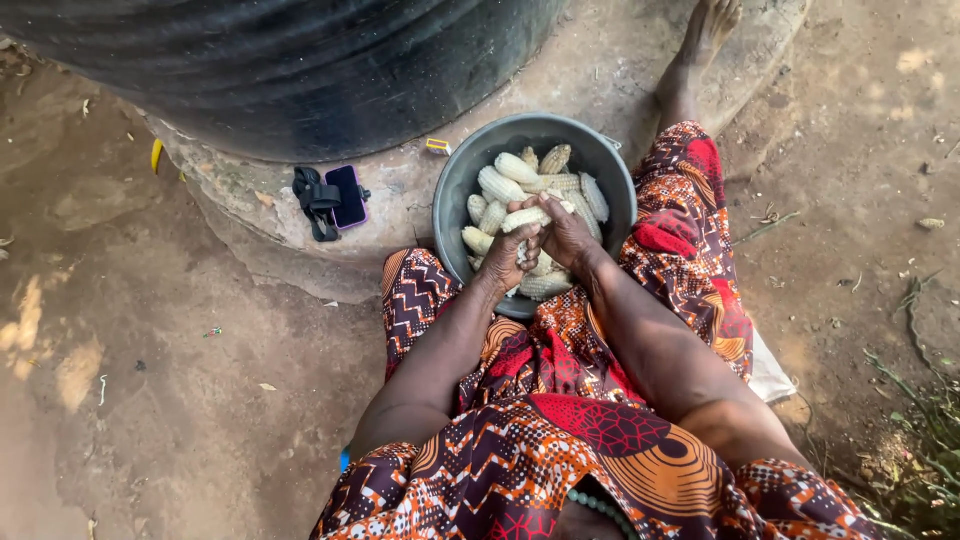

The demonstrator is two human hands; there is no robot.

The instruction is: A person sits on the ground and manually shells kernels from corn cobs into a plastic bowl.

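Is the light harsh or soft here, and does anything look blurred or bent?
Head view: soft, shaded light, with small sunny patches on the ground; both hands and the corn cob over the bowl look sharp; the dark tank curves at the top edge, wide-lens bending.

The person wears a patterned wrap [560, 420] of red, orange, brown and white zigzags, arms bare.
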